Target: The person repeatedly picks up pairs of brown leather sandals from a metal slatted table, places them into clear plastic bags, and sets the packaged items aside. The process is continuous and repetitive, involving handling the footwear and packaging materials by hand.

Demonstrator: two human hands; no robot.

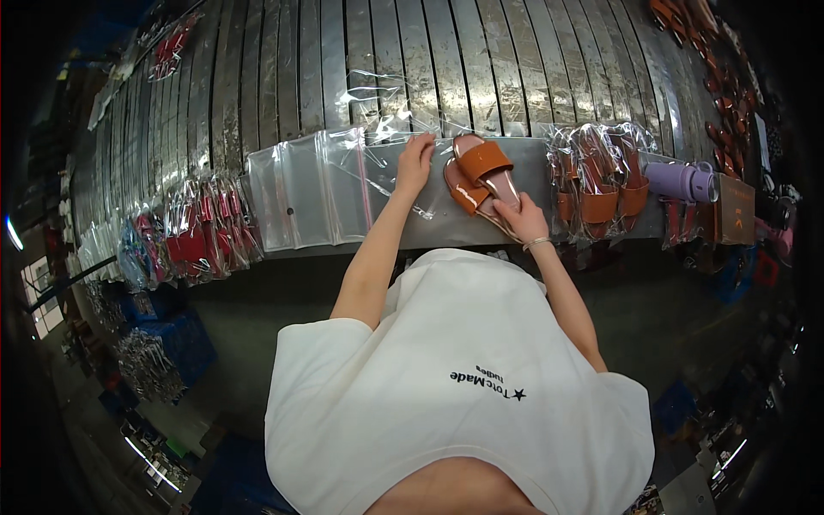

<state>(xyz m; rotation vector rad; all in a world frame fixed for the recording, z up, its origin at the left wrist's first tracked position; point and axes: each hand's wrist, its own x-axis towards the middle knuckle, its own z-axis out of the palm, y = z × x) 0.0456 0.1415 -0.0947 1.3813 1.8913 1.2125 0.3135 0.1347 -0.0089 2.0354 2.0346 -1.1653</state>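
My right hand is closed on the heel ends of a pair of brown slide sandals, stacked one partly over the other with their toes pointing away from me. To their left, the fingers of my left hand are closed on a clear plastic bag, whose film spreads over the bench beneath that hand. The sandals' toes lie close to the bag's right edge; glare on the film hides whether they touch it. Flat clear zip bags lie on the bench left of my left forearm.
Bagged brown sandals sit right of my right hand, followed by a purple bottle and a brown box. Bagged red sandals line the left. A slatted metal conveyor runs beyond the bench; loose brown sandals hang at far right.
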